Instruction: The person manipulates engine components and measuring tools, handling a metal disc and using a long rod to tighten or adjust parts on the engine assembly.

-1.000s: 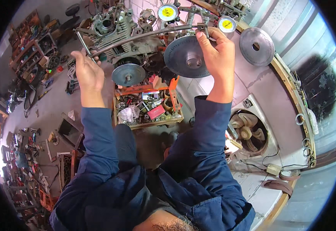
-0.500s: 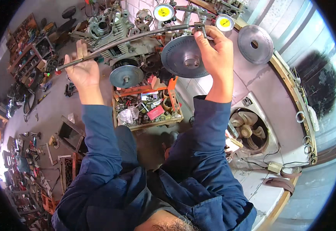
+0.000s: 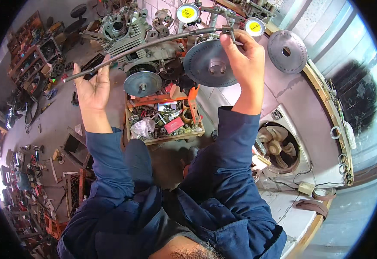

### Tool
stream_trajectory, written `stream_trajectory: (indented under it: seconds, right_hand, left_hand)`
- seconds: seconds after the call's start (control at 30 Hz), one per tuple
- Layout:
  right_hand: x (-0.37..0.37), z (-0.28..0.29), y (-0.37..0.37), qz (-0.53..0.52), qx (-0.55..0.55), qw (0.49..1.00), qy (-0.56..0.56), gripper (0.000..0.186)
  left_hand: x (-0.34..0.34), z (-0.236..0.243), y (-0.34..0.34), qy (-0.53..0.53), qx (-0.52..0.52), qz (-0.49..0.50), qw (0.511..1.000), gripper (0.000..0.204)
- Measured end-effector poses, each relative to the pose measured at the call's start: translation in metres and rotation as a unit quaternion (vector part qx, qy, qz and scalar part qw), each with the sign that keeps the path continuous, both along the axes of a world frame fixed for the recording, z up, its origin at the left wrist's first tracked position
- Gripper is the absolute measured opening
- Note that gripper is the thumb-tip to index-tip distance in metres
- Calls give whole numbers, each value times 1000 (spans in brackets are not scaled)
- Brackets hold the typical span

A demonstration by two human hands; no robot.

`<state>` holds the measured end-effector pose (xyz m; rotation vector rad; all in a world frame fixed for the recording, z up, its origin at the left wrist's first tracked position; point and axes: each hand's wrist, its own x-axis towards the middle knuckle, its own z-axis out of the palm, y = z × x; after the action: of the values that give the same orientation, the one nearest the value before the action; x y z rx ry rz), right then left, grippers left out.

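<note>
A long dark metal rod [image 3: 154,42] slants across in front of me, higher at its right end, where a small cross-piece fitting [image 3: 227,30] is attached. My right hand [image 3: 248,56] pinches that fitting between thumb and fingers. Palm up, my left hand [image 3: 94,88] bears the rod near its left end, which lies across the thumb and the bent fingers. Beyond the right hand is a large grey perforated disc [image 3: 199,64] with a hub. A smaller disc [image 3: 142,83] on a spindle sits below the rod's middle.
A finned engine casting [image 3: 130,39] stands at the back. Two round dial gauges [image 3: 188,14] are behind the rod. Another perforated disc [image 3: 296,47] lies on the right bench. Below stands a wooden crate [image 3: 167,140] of small parts; a fan [image 3: 277,146] is at right.
My left hand has shifted slightly left and down along the rod, and its fingers have bent more. The right hand still grips the fitting, moved slightly right.
</note>
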<state>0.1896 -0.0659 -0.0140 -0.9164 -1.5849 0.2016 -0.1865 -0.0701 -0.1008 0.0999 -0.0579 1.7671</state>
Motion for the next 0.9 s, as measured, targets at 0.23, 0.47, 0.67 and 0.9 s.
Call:
stream_trajectory:
  seconds: [0.23,0.47,0.67,0.9]
  right_hand:
    - [-3,2,-3,-36,13,999,-28,21]
    - [0,1,-1,-32,29,998,-37,21]
    - [-1,3,-5,-31,9,999,-40,22]
    - [1,-1,3,-33,46,997,-50,20]
  left_hand:
    - [-2,-18,6,40,72,-10,997,85]
    - [0,-24,6,-43,115,-89,988,84]
    - [11,-25,0,-11,264,-62,963,85]
    - [2,-18,-6,167,253,-10,953,75]
